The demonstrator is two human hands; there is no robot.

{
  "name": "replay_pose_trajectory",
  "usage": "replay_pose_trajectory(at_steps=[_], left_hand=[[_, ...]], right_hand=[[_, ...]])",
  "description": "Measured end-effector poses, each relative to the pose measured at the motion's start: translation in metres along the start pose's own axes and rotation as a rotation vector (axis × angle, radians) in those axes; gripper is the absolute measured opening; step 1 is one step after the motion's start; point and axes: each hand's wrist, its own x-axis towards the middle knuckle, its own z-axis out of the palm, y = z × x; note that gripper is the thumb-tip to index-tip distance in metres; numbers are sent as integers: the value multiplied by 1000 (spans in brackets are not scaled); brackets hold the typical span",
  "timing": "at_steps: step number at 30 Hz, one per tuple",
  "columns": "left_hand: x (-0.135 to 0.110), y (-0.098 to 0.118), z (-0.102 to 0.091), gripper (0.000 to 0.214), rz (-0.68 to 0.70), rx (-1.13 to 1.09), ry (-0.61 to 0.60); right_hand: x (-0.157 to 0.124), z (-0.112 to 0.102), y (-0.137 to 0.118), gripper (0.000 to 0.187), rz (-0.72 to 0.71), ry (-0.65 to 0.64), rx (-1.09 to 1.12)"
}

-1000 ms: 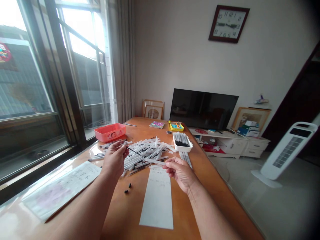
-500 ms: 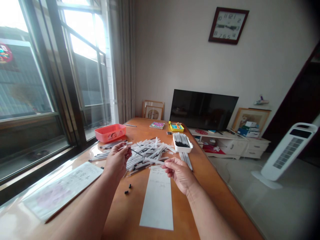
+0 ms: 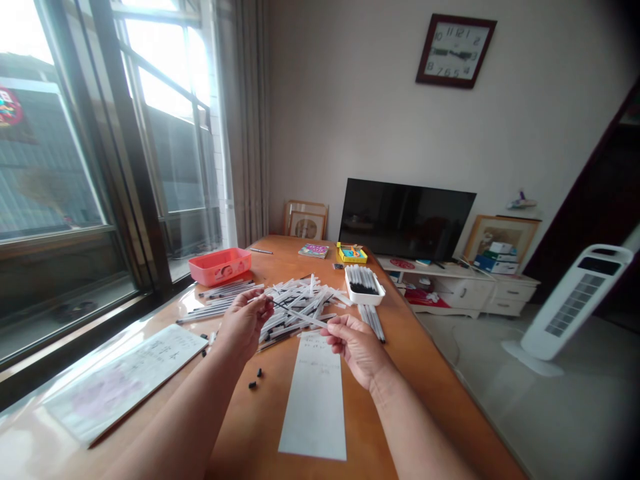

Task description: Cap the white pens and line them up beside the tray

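Note:
My left hand pinches a thin dark pen refill by its end. Between thumb and fingers, my right hand grips a whitish pen barrel pointing toward the left hand. The refill's far end meets the barrel's open end and appears to run into it. Beneath and behind both hands lies a loose pile of white pen parts with some dark tips. Two small black caps lie on the wooden table below the left hand.
A long paper strip lies between my forearms, and a notebook is at left. Past the pile stand a red plastic box and a white tray of pens. A yellow box sits farther back.
My left hand has moved right, toward the right hand, and less of the dark refill shows between it and the barrel. The right hand has stayed nearly still.

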Motion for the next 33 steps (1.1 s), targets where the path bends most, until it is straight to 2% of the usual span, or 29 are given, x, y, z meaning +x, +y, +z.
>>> replay_pose_trajectory(at_steps=[3, 6, 9, 14, 18, 25, 33], left_hand=[[-7, -5, 6, 29, -57, 45, -75], [-16, -9, 12, 32, -67, 202, -165], [-21, -9, 16, 37, -23, 363, -212], [-22, -7, 17, 34, 91, 488, -209], [-22, -5, 18, 35, 108, 490, -227], [-27, -9, 22, 47, 30, 405, -297], [-32, -6, 24, 30, 48, 381, -352]], right_hand=[[-2, 3, 0, 28, -15, -24, -33], [-3, 5, 0, 29, -38, -32, -103], [-3, 4, 1, 30, -52, -33, -200], [-4, 4, 0, 32, -62, -45, -309], [-6, 7, 2, 30, -85, -63, -357], [-2, 6, 19, 27, -158, -246, -483], [0, 6, 21, 21, -162, -196, -524]])
